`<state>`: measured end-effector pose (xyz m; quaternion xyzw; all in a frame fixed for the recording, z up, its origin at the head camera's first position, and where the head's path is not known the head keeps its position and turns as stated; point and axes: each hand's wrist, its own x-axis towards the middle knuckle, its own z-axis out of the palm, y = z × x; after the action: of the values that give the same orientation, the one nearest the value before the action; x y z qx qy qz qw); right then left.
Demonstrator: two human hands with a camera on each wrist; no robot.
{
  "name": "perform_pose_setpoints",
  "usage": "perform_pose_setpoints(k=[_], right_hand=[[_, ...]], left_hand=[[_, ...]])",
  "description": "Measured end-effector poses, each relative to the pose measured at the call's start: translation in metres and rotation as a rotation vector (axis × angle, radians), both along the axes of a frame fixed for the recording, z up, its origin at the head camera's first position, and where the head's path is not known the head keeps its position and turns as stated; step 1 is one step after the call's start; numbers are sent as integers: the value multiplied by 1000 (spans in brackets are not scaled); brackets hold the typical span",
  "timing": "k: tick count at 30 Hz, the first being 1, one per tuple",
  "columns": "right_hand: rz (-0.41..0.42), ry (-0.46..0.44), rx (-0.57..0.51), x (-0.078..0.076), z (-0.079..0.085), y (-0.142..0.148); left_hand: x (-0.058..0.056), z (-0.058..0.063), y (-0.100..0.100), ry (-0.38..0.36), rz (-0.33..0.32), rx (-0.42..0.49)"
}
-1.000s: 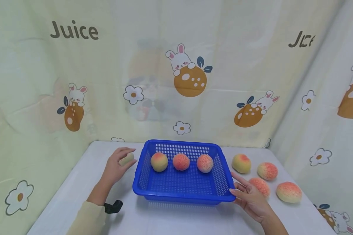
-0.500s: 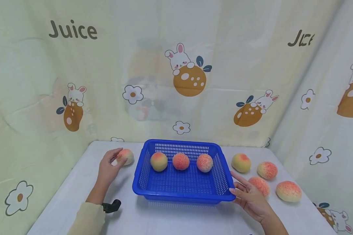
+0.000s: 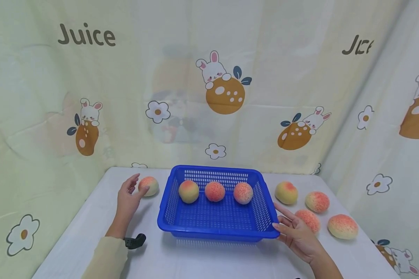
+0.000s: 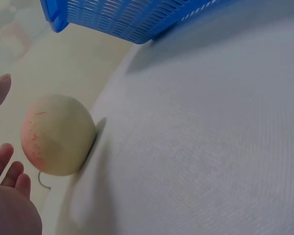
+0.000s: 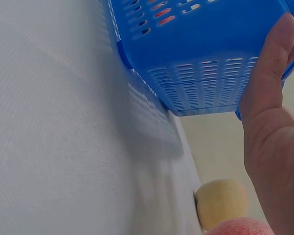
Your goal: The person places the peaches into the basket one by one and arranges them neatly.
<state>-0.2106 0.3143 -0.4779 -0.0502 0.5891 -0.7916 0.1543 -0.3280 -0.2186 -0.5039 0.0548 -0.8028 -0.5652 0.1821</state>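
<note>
To the left of the blue basket (image 3: 216,234), a pale peach with a red blush (image 3: 150,186) sits on the white table. My left hand (image 3: 128,199) is beside it with fingers spread and relaxed, thumb tip overlapping its edge in the head view. In the left wrist view a gap shows between the fingers and the peach (image 4: 58,134). My right hand (image 3: 298,238) holds the basket's right rim near the front corner, thumb at the rim. Its other fingers are partly hidden in the right wrist view. Inside the basket, a yellowish peach (image 3: 189,192) and two redder peaches (image 3: 215,192) stand in a row.
Several more peaches lie right of the basket: a yellow one (image 3: 286,193), a red-topped one (image 3: 317,202), one partly behind my right hand (image 3: 308,221), and a larger one (image 3: 343,227). A printed curtain (image 3: 143,77) hangs behind the table (image 3: 195,263).
My left hand has drawn back to the left, its fingers opening away from the left peach, which was mostly hidden by the hand at first. The right hand and basket stay put.
</note>
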Motion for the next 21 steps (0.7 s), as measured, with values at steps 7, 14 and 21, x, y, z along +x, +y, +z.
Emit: perform_pose_setpoints(k=[7,14,21], right_hand=[[-7,-5,10,1,1,-1],[3,-9,10,0,1,0],[1,-7,16,-1,0,1]], left_hand=[[-4,-5,-1,-71,-10,11],[-10,-9,-1,-70,-41,66],[-15,-8,2,-111,-44,50]])
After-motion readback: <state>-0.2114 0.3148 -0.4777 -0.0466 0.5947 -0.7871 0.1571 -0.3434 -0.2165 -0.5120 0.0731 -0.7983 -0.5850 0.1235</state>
